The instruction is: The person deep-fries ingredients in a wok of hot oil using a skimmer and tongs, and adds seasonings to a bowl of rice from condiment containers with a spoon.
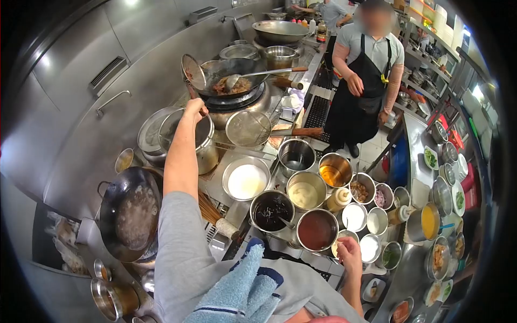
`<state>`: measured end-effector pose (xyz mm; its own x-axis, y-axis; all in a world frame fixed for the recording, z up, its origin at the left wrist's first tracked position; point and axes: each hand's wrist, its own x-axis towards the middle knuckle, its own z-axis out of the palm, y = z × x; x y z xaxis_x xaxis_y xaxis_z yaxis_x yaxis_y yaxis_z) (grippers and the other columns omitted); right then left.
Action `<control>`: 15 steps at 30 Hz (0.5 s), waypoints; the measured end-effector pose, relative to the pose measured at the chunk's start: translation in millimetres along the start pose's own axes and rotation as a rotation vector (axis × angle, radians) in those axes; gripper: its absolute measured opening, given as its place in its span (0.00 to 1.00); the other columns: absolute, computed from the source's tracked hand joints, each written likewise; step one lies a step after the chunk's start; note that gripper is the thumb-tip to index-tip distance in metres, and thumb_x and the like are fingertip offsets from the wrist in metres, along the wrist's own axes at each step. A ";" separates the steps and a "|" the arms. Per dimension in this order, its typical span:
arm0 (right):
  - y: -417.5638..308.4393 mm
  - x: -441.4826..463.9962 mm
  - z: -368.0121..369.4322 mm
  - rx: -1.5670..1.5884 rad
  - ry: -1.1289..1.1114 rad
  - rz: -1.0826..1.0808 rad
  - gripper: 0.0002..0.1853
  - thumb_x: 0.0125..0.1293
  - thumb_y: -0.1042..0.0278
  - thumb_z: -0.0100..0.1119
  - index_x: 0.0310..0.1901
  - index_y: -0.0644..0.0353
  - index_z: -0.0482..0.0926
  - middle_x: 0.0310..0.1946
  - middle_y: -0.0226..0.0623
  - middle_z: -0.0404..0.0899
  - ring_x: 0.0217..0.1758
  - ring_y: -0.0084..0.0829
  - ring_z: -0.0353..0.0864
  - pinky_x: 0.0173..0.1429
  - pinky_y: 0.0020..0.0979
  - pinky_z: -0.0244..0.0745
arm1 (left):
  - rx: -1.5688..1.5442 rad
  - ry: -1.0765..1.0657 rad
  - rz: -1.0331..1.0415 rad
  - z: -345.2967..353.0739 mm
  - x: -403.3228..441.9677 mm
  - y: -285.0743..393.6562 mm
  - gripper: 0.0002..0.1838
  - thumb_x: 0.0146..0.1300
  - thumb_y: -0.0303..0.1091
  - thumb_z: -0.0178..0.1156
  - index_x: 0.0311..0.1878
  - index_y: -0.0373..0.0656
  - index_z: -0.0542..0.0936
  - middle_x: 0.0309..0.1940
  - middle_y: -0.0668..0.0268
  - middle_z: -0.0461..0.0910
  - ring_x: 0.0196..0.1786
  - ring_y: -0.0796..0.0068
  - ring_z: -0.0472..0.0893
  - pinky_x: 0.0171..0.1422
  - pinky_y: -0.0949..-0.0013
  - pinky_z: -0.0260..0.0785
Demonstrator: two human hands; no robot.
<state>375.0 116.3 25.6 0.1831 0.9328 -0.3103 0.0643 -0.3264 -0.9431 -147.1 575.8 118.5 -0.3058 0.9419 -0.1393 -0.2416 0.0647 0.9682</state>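
My left hand [195, 110] is closed around the wooden handle of a round mesh strainer [193, 71], tilted up at the left edge of a wok [237, 67]. Brown food lies in that wok, with a metal ladle [258, 74] resting in it, its wooden handle pointing right. My right hand [349, 255] hovers low at a small metal container [342, 235] among the seasoning pots. Its thumb and fingers are pinched together; what they hold, if anything, I cannot make out. Beside it stand a pot of red-brown sauce [317, 230] and a container of white powder [369, 247].
A second wok [131, 215] with cloudy liquid sits at the left. Another strainer [248, 128] lies over the middle, near a bowl of white contents [246, 178]. A co-worker in a black apron [361, 81] stands across the aisle. Prep bowls [439, 258] line the right counter.
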 end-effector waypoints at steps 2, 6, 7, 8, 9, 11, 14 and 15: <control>4.9 6.0 -1.0 0.017 -0.050 0.030 0.07 0.65 0.72 0.53 0.43 0.63 0.75 0.21 0.27 0.73 0.20 0.16 0.70 0.20 0.18 0.61 | -0.077 -0.030 -0.014 -3.4 -3.4 0.2 0.07 0.50 0.16 0.43 0.21 0.37 0.66 0.12 0.61 0.61 0.11 0.67 0.61 0.17 0.64 0.53; -12.5 12.7 2.8 -0.054 -0.050 0.023 0.06 0.65 0.72 0.54 0.42 0.62 0.75 0.21 0.26 0.71 0.20 0.16 0.69 0.20 0.18 0.61 | -0.102 0.014 -0.094 -6.5 -6.3 3.9 0.08 0.53 0.15 0.45 0.24 0.40 0.63 0.16 0.65 0.61 0.13 0.74 0.59 0.17 0.69 0.50; -13.5 15.8 3.0 -0.051 -0.034 0.010 0.05 0.66 0.72 0.54 0.42 0.61 0.75 0.20 0.25 0.71 0.20 0.15 0.68 0.20 0.18 0.60 | -0.046 0.021 -0.088 -8.1 1.8 4.5 0.07 0.53 0.16 0.44 0.24 0.39 0.63 0.16 0.65 0.61 0.13 0.74 0.59 0.16 0.69 0.50; -13.4 18.7 3.1 -0.051 -0.019 0.005 0.05 0.66 0.72 0.54 0.42 0.62 0.75 0.20 0.25 0.71 0.20 0.15 0.68 0.20 0.18 0.60 | 0.013 0.028 -0.084 -10.1 10.0 6.3 0.06 0.53 0.17 0.43 0.24 0.38 0.63 0.15 0.64 0.61 0.12 0.73 0.60 0.15 0.68 0.50; -11.9 20.4 3.6 -0.050 -0.005 0.003 0.05 0.65 0.73 0.54 0.42 0.62 0.75 0.21 0.25 0.71 0.20 0.15 0.68 0.20 0.18 0.60 | 0.074 0.035 -0.081 -10.3 13.8 7.7 0.05 0.53 0.18 0.42 0.23 0.37 0.63 0.15 0.63 0.61 0.12 0.73 0.60 0.14 0.68 0.50; -4.2 24.9 6.7 -0.042 0.029 -0.003 0.05 0.65 0.74 0.54 0.42 0.62 0.75 0.22 0.25 0.72 0.20 0.15 0.68 0.19 0.18 0.60 | 0.272 0.067 -0.028 -7.7 24.5 11.9 0.03 0.53 0.18 0.43 0.25 0.34 0.65 0.15 0.61 0.63 0.12 0.72 0.61 0.14 0.66 0.51; -13.6 24.1 22.2 -0.036 0.063 0.052 0.06 0.65 0.74 0.53 0.42 0.63 0.75 0.23 0.26 0.72 0.20 0.15 0.69 0.19 0.18 0.60 | 0.552 0.152 0.040 -2.0 43.5 8.7 0.04 0.53 0.19 0.44 0.29 0.28 0.69 0.17 0.57 0.68 0.11 0.68 0.65 0.15 0.62 0.55; -17.2 24.5 28.1 -0.041 0.067 0.068 0.06 0.65 0.74 0.54 0.42 0.62 0.75 0.24 0.26 0.73 0.21 0.15 0.69 0.19 0.18 0.60 | 0.640 0.188 0.064 -1.6 51.6 6.5 0.06 0.54 0.19 0.45 0.30 0.26 0.71 0.18 0.55 0.70 0.11 0.67 0.66 0.15 0.61 0.57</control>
<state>350.9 149.0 30.9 0.2538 0.8964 -0.3633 0.0898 -0.3958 -0.9139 -165.9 624.3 117.3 -0.4708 0.8805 -0.0550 0.3588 0.2481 0.8998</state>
